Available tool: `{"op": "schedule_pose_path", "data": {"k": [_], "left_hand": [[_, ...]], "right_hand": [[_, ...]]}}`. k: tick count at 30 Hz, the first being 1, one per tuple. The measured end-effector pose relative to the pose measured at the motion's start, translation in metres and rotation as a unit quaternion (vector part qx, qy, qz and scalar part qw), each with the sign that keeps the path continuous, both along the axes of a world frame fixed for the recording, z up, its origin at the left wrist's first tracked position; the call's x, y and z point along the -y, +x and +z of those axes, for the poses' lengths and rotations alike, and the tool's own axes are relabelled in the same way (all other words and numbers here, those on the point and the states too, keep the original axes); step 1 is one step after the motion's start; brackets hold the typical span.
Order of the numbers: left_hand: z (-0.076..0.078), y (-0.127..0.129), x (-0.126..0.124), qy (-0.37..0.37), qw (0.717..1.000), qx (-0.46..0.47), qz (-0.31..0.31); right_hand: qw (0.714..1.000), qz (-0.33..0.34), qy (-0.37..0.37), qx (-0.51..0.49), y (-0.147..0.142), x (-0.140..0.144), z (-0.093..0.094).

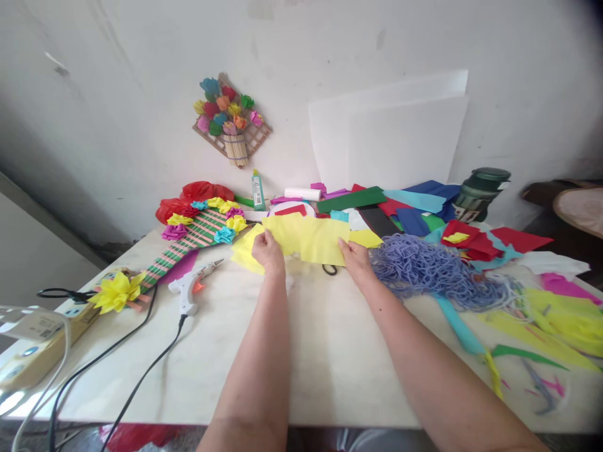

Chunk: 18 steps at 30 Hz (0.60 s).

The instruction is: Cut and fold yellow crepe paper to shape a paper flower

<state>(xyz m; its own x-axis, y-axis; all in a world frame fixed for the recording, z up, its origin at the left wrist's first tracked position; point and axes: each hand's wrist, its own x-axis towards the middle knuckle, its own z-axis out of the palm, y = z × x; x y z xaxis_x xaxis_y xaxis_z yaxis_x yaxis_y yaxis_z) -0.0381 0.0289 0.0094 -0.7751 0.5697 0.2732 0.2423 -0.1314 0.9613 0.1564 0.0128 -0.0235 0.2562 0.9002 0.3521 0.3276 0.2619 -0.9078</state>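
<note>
In the head view, both hands hold one yellow paper sheet (311, 240) above the bench (301, 351), near the middle of the picture, a little toward 12 o'clock. The left hand (267, 250) pinches the sheet's left edge with closed fingers; the right hand (354, 256) pinches the lower right corner the same way. The sheet looks thin, light and soft, so I judge it will bend and tear easily; the edges are the good place to hold it. Under it lie scissors (330, 270). At 3 o'clock from the hands sits a heap of purple yarn (424, 267). At 9 o'clock lies a glue gun (193, 287).
</note>
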Motion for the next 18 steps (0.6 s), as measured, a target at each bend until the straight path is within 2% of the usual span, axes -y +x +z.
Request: {"op": "schedule_pose_path", "data": {"k": [3,7,9,13,15,18], "left_hand": [[0.003,-0.014,0.003,-0.028,0.995,-0.010,0.095],[0.001,-0.023,0.003,-0.074,0.988,0.011,0.138],[-0.002,-0.024,0.002,-0.065,0.986,0.001,0.152],[-0.005,-0.019,0.003,-0.014,0.971,-0.097,0.218],[-0.003,-0.011,0.004,0.020,0.970,-0.133,0.205],[0.000,0.008,0.005,0.096,0.984,-0.141,0.059]], "right_hand": [[1.000,-0.004,0.001,0.004,0.000,-0.001,-0.002],[1.000,-0.008,0.002,0.011,0.000,0.000,0.000],[1.000,-0.014,-0.003,0.011,0.000,0.001,0.001],[1.000,-0.027,-0.007,0.003,-0.001,0.004,0.005],[1.000,-0.029,-0.001,-0.001,-0.001,0.004,0.005],[0.999,-0.034,0.013,0.003,-0.001,0.004,0.006]]}}
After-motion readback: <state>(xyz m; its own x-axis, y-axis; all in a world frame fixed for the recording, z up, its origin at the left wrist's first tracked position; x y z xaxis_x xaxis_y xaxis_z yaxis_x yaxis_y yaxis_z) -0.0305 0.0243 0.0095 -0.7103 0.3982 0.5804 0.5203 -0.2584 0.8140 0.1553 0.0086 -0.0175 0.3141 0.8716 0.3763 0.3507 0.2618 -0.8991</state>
